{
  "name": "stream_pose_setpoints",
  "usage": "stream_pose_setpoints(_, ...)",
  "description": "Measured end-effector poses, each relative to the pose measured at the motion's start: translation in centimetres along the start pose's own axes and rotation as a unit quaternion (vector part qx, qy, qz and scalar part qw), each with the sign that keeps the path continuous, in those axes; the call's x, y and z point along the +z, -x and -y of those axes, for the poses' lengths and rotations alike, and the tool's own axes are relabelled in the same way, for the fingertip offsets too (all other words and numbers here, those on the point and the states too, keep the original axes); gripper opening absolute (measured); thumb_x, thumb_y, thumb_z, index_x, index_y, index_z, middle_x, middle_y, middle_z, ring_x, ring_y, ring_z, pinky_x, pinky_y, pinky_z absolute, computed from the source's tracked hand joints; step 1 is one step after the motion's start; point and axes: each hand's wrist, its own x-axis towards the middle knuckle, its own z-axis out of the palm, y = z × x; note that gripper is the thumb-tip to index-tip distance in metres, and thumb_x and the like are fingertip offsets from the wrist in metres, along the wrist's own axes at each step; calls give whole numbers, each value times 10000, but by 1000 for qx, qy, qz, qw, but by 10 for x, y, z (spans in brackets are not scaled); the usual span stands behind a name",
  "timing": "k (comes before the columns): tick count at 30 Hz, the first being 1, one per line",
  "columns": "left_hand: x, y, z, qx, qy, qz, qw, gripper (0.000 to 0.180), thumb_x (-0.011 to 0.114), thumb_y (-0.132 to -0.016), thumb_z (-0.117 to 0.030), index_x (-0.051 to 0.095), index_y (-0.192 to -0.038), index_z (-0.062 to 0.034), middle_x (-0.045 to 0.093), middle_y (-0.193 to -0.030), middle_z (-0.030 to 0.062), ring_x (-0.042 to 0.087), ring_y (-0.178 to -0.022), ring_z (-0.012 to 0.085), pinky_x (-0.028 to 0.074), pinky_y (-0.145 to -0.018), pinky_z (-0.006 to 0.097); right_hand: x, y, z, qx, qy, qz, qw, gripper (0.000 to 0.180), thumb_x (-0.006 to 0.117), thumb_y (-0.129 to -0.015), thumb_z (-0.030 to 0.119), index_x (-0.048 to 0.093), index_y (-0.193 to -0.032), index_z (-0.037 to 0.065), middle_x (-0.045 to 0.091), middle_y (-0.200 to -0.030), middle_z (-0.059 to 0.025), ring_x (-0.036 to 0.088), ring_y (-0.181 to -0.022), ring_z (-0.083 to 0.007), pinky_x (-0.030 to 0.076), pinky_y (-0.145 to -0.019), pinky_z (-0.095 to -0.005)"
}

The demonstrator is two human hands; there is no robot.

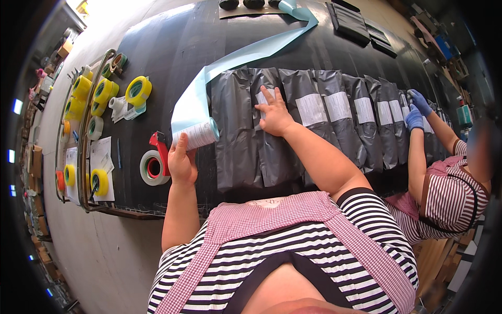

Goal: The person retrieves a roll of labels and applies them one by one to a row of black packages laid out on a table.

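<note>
My left hand grips a roll of white labels, whose pale blue backing strip trails away across the black table. My right hand lies flat, fingers spread, on a white label on a grey plastic mailer bag. That bag is one of several overlapping grey bags in a row; the bags to its right carry white labels, and the leftmost bag shows none.
A tape dispenser with a red handle sits left of my left hand. Yellow tape rolls hang on a metal rack at the table's left end. On the right, a co-worker in blue gloves handles bags. Black trays lie far back.
</note>
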Motion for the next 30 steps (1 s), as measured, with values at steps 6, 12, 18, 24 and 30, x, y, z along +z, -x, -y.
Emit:
stream_pose_setpoints(6, 7, 23, -1, -126, 39, 56, 990, 655, 579, -951, -547, 498, -1359, -41, 585, -1307, 109, 582, -1192, 280, 500, -975, 469, -18, 13, 21, -12, -12, -170, 985, 520, 717, -846, 303, 608, -1349, 228, 328, -1591, -120, 243, -1476, -408, 224, -1167, -601)
stream_pose_setpoints(12, 6, 49, -1, -176, 22, 226, 958, 525, 744, -901, -229, 535, -1324, 0, 617, -1251, 82, 603, -1137, 199, 488, -984, 359, -82, 79, 112, -326, -152, -173, 917, 547, 777, -769, 189, 630, -1296, 187, 495, -1453, -106, 408, -1383, -379, 333, -1138, -509)
stream_pose_setpoints(18, 6, 60, 14, -157, -85, 189, 966, 319, 682, -925, -53, 610, -1231, -2, 635, -1185, 67, 609, -1063, 147, 486, -975, 325, -61, 87, 117, -249, -186, -157, 937, 681, 853, -644, 102, 631, -1288, 113, 607, -1282, -66, 545, -1178, -284, 431, -1022, -420)
stream_pose_setpoints(24, -11, 66, 15, 24, -169, 241, 955, 228, 666, -908, -5, 670, -1136, 6, 543, -1238, 45, 578, -1127, 165, 473, -973, 309, -55, 96, 136, -236, -254, -178, 921, 486, 859, -676, 153, 728, -1142, 109, 679, -1179, -42, 584, -1087, -244, 449, -966, -368)
stream_pose_setpoints(30, -17, 67, 8, 125, -248, 235, 931, 244, 675, -875, 15, 689, -1118, -9, 536, -1231, 62, 574, -1129, 188, 467, -969, 314, -51, 92, 150, -218, -255, -225, 915, 202, 806, -765, 163, 773, -954, 99, 736, -1039, -17, 628, -976, -215, 476, -891, -358)
